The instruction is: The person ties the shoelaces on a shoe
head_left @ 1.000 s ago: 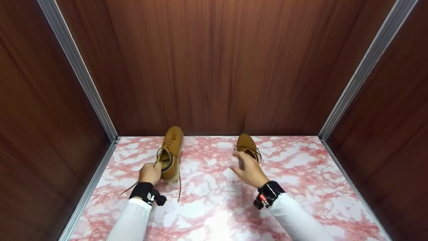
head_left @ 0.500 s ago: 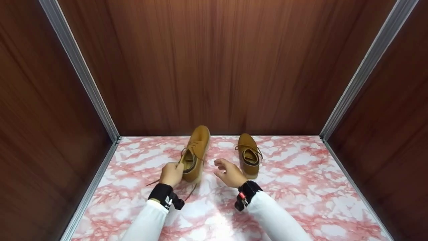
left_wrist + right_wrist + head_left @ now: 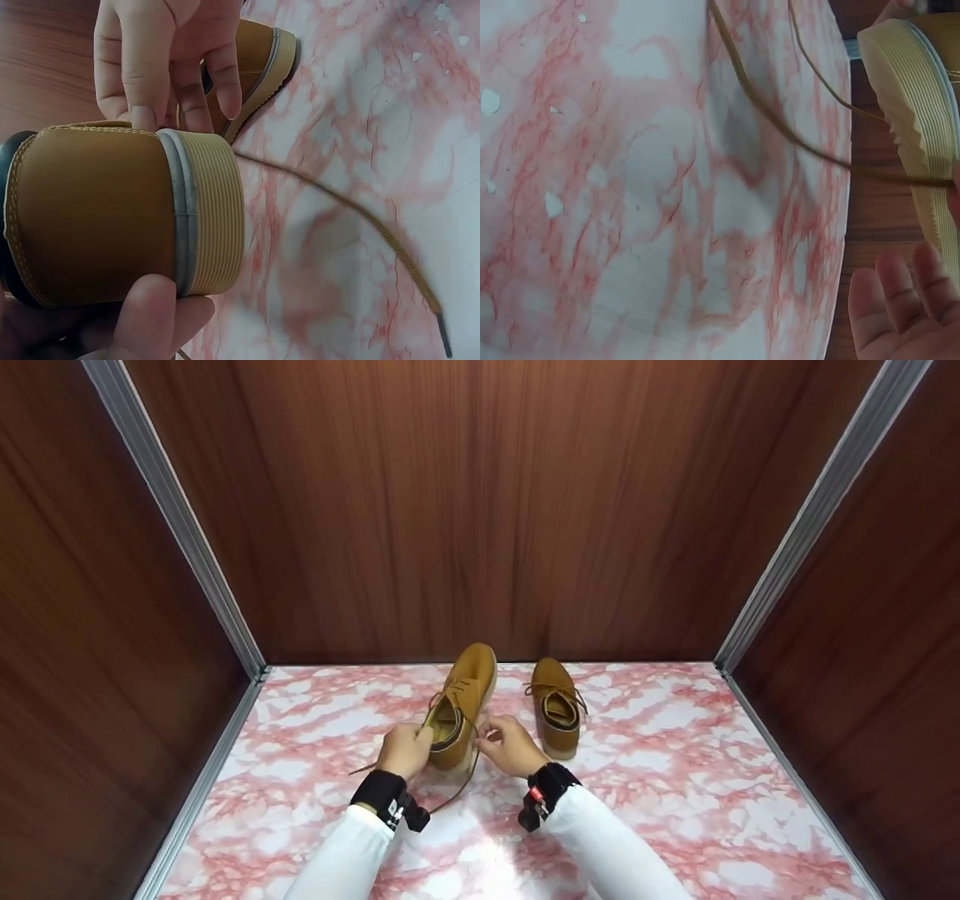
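My left hand grips a tan lace-up shoe by the left side of its collar, toe pointing to the back wall. In the left wrist view, the heel faces the camera, with my left thumb along its lower edge. On the shoe's right side, my right hand pinches its brown shoelace between thumb and index finger; the other fingers are spread. The loose lace end hangs down over the floor. Another loose lace end sticks out left of my left hand.
The matching tan shoe, its lace tied in a bow, stands on the red-and-white marbled floor just right of my right hand. Dark wood panels close off the back and both sides, with grey metal strips at the corners.
The held shoe has moved right, toward the matching shoe. My right hand has come left, away from the other shoe, and taken hold of the held shoe's lace.
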Tool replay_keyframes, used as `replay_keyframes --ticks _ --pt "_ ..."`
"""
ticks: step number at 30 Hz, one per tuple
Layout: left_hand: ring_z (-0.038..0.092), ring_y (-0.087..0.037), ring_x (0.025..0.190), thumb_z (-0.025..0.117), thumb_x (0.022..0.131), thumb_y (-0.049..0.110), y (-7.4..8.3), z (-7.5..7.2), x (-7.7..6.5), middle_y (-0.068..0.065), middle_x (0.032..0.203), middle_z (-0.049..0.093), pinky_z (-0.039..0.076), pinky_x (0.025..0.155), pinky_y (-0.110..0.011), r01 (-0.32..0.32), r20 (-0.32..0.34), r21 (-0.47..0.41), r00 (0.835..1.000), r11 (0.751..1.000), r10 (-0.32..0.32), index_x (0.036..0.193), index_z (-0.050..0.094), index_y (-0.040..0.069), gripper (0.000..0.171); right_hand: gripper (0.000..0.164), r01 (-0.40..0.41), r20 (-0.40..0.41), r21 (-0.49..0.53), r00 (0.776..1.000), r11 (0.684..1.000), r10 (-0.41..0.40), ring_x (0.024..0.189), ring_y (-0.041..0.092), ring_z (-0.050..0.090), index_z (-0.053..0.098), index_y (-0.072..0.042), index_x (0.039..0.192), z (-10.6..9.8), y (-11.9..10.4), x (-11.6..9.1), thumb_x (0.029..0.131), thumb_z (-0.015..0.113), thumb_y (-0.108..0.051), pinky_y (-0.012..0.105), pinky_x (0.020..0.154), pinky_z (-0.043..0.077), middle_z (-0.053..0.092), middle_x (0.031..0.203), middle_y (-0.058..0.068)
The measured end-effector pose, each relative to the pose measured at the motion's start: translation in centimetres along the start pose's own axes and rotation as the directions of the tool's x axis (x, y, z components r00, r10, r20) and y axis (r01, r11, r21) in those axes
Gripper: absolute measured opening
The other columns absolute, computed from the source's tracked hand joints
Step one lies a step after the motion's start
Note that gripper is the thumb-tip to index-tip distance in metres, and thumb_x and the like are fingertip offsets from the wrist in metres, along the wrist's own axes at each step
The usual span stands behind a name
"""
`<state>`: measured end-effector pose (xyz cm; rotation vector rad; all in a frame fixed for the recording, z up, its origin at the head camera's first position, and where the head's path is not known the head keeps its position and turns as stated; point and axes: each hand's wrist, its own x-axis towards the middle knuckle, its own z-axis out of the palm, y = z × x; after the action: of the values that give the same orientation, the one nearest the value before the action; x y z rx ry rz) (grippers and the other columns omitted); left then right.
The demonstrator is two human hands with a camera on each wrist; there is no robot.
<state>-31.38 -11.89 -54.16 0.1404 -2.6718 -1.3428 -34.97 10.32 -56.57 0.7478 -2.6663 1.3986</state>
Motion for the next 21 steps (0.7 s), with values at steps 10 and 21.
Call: replay_keyframes --ticks 10,21 --pt "0.061 -0.018 0.063 0.051 0.096 0.022 -1.1 -0.4 -0.2 -0.002 0.064 0.064 0.045 0.061 -0.030 0.042 0.005 0.038 0.999 0.998 -0.042 0.059 0.057 0.015 0.038 0.006 -0.169 0.246 0.186 0.962 0.968 0.121 0.067 0.018 0.069 0.058 -0.002 0.098 -3.6 0.1 -2.4 0.098 0.060 -0.007 0.024 0.064 0.053 0.066 0.075 0.005" --pt "0.061 -0.014 0.051 0.052 0.097 0.022 -3.0 1.9 -1.9 -0.002 0.060 0.063 0.049 0.055 -0.028 0.064 0.053 0.038 0.996 0.997 -0.066 0.062 0.059 0.014 0.037 0.019 -0.147 0.265 0.026 0.955 0.989 0.134 0.060 0.010 0.056 0.063 -0.001 0.098 -10.8 1.4 -6.1 0.106 0.061 -0.018 0.022 0.053 0.045 0.058 0.071 0.002"
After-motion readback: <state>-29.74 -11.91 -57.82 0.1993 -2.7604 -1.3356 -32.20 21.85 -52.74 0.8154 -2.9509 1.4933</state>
